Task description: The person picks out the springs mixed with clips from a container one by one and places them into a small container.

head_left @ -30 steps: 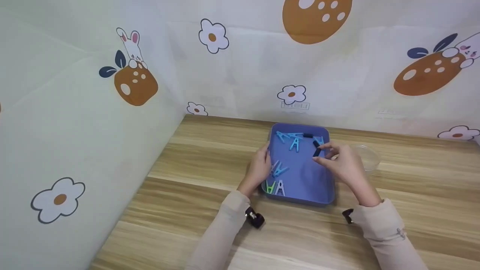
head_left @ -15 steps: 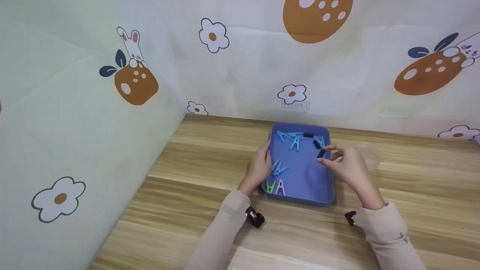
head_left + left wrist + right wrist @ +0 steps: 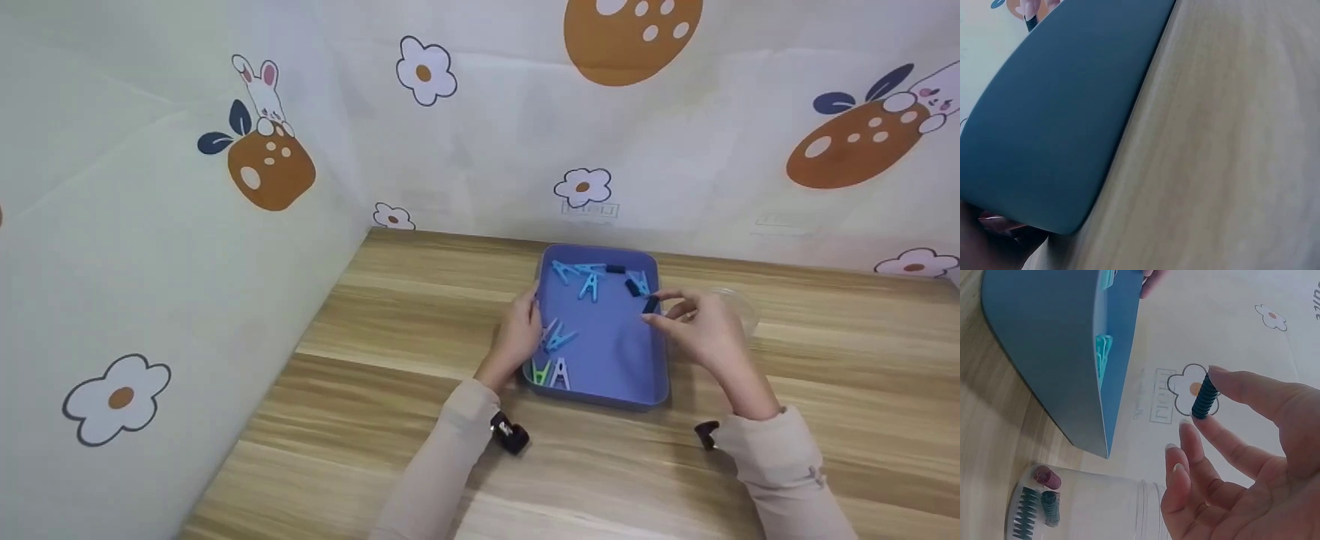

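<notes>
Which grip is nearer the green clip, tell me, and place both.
Left. The left grip is against the left wall of the tray, just beyond the green clip; the right grip is across at its right side, pinching a dark ribbed piece.

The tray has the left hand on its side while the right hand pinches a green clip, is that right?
Not quite: the right hand pinches a dark ridged piece, not a green clip, as the right wrist view shows. The left hand is indeed on the side of the tray.
</notes>
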### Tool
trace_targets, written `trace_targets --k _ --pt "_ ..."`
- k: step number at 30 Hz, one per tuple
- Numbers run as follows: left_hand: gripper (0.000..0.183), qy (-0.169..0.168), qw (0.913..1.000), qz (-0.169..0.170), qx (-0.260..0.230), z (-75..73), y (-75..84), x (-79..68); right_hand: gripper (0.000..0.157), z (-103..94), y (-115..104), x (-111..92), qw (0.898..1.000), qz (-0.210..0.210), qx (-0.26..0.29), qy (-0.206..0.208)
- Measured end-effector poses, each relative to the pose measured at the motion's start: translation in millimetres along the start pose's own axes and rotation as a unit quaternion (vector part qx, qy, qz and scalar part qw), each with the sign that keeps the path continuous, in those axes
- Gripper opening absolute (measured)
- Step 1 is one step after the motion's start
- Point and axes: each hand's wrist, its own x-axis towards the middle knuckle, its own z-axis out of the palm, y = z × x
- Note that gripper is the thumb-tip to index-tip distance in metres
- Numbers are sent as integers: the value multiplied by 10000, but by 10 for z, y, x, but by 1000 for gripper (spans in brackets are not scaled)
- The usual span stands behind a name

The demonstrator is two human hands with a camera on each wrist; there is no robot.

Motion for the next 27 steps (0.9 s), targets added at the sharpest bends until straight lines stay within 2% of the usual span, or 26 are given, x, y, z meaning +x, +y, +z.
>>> trace_targets --k 5,8,16,20,27 --pt "45 29 10000 43 18 -12 -4 4 50 -62 8 -4 9995 183 242 -111" --pt "45 48 10000 50 63 -8 -11 11 51 -95 19 0 9995 158 280 -43" --pt "44 40 9995 283 -159 -3 -6 20 51 -212 87 -28 9995 27 -75 316" --pt "45 21 9997 212 -98 -3 -9 14 51 -258 112 -37 9988 8 -161 460" --pt "43 74 9994 301 -153 11 -5 3 51 -310 150 -61 9988 105 -226 427"
